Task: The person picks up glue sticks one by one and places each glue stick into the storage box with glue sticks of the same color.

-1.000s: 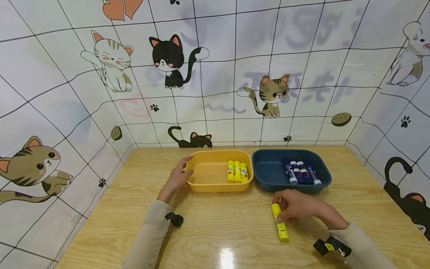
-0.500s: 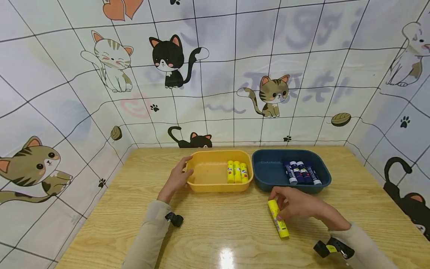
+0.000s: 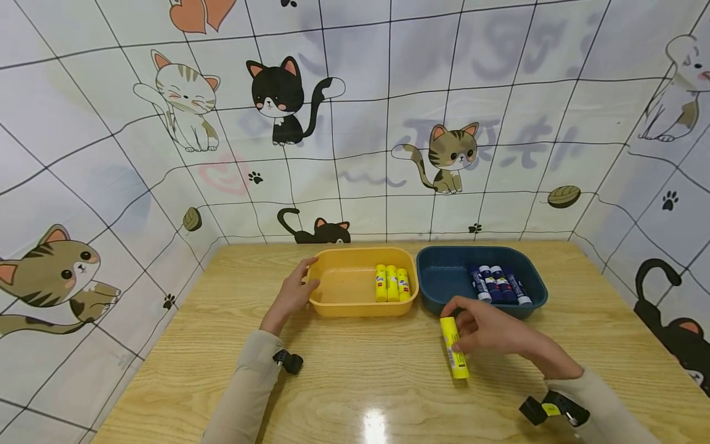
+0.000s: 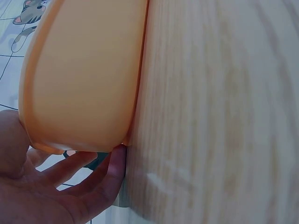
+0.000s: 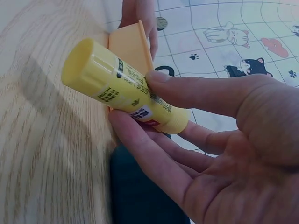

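In the head view my right hand (image 3: 490, 327) pinches a yellow glue stick (image 3: 453, 348) between thumb and fingers, just in front of the blue bin (image 3: 444, 302). The right wrist view shows the glue stick (image 5: 133, 88) tilted, raised off the table, its printed label partly under the thumb. My left hand (image 3: 292, 295) holds the left end of the yellow bin (image 3: 338, 309), thumb at the rim and fingers against the outer wall. Three yellow glue sticks (image 3: 392, 283) lie side by side at that bin's right end. Several dark blue glue sticks (image 3: 497, 285) lie in the blue bin's right half.
Both bins stand side by side near the back of the wooden table (image 3: 344, 382). Behind and beside it hangs a white cloth (image 3: 360, 154) printed with grid lines and cats. Small wrist cameras (image 3: 288, 361) are strapped over both sleeves.
My right hand has lifted the yellow glue stick and carried it slightly left and away from me, closer to the bins. My left hand and the bins have stayed put.
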The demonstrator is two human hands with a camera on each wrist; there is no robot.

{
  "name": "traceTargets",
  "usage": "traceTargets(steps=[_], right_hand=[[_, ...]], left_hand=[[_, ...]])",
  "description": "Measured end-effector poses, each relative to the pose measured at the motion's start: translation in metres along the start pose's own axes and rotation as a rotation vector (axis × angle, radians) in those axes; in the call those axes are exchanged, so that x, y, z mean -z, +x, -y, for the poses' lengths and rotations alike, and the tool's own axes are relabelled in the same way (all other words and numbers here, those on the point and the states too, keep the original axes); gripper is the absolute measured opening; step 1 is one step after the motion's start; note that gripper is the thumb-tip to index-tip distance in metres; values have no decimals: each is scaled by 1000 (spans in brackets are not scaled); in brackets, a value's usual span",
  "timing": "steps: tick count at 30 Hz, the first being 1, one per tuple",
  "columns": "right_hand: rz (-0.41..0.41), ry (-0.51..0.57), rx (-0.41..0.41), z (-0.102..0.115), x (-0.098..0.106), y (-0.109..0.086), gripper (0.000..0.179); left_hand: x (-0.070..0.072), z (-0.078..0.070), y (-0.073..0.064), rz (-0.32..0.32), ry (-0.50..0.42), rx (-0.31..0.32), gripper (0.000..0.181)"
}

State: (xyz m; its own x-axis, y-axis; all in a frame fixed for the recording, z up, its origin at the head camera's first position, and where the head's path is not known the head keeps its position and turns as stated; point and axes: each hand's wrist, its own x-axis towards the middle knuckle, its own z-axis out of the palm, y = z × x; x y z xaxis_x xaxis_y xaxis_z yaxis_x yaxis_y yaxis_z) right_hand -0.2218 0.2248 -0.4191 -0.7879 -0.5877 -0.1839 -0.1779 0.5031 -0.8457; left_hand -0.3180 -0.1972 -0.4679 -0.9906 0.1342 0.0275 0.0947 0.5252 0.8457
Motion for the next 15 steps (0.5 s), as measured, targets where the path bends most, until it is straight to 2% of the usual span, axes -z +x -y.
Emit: traceTargets(steps=[15], right_hand=[[-50,59,28,7,4,4,58]], left_hand=[[-1,2,1,-6,10,-8,57]])
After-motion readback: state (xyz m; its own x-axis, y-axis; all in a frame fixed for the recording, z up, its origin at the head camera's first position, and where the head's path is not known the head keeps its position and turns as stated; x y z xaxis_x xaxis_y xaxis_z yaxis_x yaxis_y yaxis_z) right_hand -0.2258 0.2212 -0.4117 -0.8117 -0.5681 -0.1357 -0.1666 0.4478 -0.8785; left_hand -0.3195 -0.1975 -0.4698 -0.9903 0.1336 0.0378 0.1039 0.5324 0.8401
